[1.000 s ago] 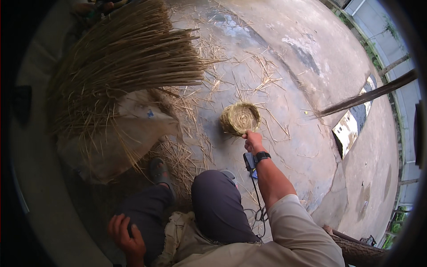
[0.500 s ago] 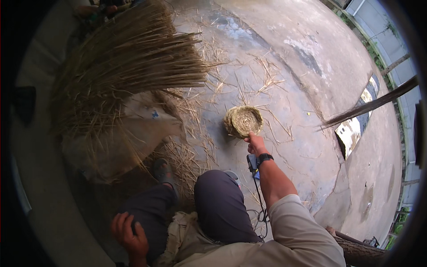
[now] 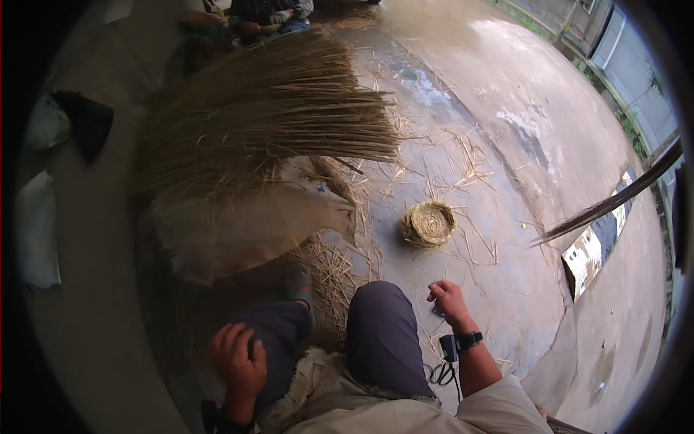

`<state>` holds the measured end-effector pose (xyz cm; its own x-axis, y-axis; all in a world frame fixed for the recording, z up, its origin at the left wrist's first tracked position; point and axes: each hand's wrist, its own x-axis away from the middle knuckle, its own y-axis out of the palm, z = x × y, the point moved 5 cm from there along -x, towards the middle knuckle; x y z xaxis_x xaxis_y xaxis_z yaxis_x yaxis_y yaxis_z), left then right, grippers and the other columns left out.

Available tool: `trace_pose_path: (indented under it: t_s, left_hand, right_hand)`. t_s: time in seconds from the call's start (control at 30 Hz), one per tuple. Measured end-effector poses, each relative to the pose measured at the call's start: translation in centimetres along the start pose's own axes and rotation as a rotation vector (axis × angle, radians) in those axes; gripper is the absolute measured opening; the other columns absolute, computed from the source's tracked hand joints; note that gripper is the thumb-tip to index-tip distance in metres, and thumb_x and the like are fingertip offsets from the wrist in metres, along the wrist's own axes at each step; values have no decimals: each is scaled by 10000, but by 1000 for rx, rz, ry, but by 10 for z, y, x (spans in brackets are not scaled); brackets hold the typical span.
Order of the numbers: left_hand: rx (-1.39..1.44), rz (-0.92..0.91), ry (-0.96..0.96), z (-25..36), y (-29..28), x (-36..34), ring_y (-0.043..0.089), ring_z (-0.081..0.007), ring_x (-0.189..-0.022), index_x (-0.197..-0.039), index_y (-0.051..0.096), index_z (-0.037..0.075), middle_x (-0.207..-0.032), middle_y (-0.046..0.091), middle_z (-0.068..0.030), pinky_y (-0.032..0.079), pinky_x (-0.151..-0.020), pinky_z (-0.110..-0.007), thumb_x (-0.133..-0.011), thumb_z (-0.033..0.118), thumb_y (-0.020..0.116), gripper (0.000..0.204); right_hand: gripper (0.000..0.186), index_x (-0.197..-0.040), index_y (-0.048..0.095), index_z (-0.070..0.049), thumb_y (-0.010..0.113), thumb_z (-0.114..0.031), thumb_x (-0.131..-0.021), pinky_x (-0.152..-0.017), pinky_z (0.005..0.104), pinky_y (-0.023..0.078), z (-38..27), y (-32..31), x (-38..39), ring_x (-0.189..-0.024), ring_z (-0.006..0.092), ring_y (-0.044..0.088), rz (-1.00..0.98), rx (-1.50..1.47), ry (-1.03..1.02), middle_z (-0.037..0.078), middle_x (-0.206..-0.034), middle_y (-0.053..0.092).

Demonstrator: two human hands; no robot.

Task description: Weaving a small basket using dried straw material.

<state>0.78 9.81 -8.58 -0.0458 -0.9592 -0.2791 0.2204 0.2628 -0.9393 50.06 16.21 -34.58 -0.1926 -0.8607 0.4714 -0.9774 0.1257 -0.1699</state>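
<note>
A small round woven straw basket (image 3: 434, 223) stands on the concrete floor in front of my knees, its hollow facing up. My right hand (image 3: 450, 302) hangs over the floor nearer to me, apart from the basket, its fingers curled in and nothing visible in them. On my left thigh lies my left hand (image 3: 238, 356), fingers outstretched and holding nothing. A large bundle of dry straw stalks (image 3: 289, 123) is spread at the far left, cut ends pointing right.
Under the bundle lies a pale sack-like sheet (image 3: 246, 224). Loose straw (image 3: 336, 282) litters the floor by my left foot. A dark slanting pole (image 3: 614, 206) rises at the right near a patterned mat (image 3: 589, 257). Another person (image 3: 271, 14) sits beyond the straw.
My right hand has let go of the basket's rim and drawn back toward my body. The basket stays on the floor. The view has shifted; my left hand still rests on my thigh.
</note>
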Motion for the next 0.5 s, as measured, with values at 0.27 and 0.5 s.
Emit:
trace_pose_path:
  t_s: [0.27,0.5]
  left_hand:
    - [-2,56,29,4,-12,0,596,-371,-1233,-1087,717,57,-1231,670,-123,431,-1076,-552,-866,204,733,266]
    - [71,103,15,-9,-12,8,584,-370,-1246,-1088,727,64,-1232,672,-121,411,-1091,-551,-886,197,718,242]
  right_hand:
    - [146,-1094,704,-68,664,-160,-988,-663,485,551,-287,48,51,-765,411,704,-35,598,-894,201,-824,715]
    - [156,-1054,689,-57,572,-155,-1018,-762,528,581,-417,174,33,-881,436,721,-62,1074,-1035,223,-926,729]
